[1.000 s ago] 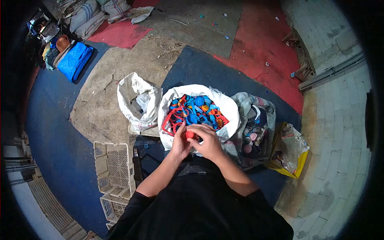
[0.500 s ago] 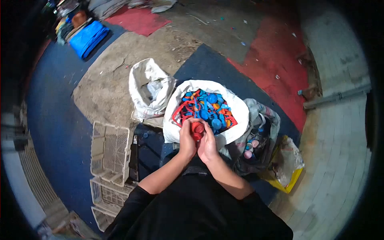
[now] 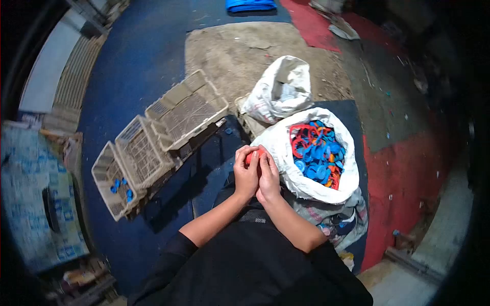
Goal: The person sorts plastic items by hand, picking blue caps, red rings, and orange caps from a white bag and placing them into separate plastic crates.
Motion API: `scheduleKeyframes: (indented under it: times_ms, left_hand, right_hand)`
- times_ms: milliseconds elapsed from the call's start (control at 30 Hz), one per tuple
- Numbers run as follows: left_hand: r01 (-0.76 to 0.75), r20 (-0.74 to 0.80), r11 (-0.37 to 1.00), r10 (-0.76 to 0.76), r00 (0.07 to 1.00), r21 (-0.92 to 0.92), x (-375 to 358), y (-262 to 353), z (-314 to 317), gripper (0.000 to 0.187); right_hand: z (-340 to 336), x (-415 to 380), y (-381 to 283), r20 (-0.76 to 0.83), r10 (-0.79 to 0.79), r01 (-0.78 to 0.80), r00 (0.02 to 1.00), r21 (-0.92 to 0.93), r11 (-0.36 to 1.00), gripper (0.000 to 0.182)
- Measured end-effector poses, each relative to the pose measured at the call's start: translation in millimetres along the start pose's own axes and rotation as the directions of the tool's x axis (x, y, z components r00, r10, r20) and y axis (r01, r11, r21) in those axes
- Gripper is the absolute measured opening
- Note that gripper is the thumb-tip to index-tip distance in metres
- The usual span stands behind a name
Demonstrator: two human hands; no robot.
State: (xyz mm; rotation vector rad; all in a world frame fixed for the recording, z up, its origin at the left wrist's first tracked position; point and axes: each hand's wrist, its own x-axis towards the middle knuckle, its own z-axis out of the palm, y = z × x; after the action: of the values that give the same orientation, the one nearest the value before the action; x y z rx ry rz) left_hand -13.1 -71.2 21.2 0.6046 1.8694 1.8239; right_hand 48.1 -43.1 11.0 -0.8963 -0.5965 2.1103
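My left hand (image 3: pixel 246 172) and my right hand (image 3: pixel 269 177) are cupped together in front of my body, closed around red plastic caps (image 3: pixel 249 157). Only a bit of red shows between the fingers, so how many pieces lie inside is hidden. Just right of my hands stands an open white woven sack (image 3: pixel 278 171). It is filled with blue, orange and red plastic pieces (image 3: pixel 320 159), with red loop-shaped ones on its left side.
Left of my hands stand three cream plastic crates: a far one (image 3: pixel 188 111), a middle one (image 3: pixel 144 149), and a near one (image 3: pixel 104 176) holding several blue pieces (image 3: pixel 115 186). A smaller white sack (image 3: pixel 255 106) stands behind. A grey bag (image 3: pixel 360 214) sits partly beneath the large sack.
My view has turned left, bringing the crates further into sight and shifting the sacks rightward. My hands have moved away from above the large sack, closing more tightly over the red caps.
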Motion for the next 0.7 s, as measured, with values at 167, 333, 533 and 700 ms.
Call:
scheduleKeyframes:
  times_ms: [167,333,533,700]
  left_hand:
    - [-0.039,-0.234,0.998,0.026,0.972,-0.051,-11.2,0.5,-48.8,0.015]
    - [-0.077,-0.436,0.997,0.078,0.896,0.019,-21.5,17.1,-103.7,0.016]
    - [-0.041,-0.634,0.996,0.078,0.769,0.073,-11.2,-4.1,-193.4,0.016]
    - [-0.008,-0.714,1.0,0.015,0.7,0.014,24.8,-26.4,-255.6,0.019]
  right_hand:
    - [28.3,-19.5,30.9,0.163,0.18,-0.178,0.97,-0.029,0.984,0.04]
    - [58.7,-31.3,71.4,0.303,0.276,-0.248,0.912,-0.128,0.96,0.035]
    - [120.1,-37.7,151.9,0.235,0.434,-0.359,0.869,-0.303,0.883,0.029]
    - [164.0,-22.5,202.7,0.265,0.449,-0.373,0.853,-0.289,0.881,0.033]
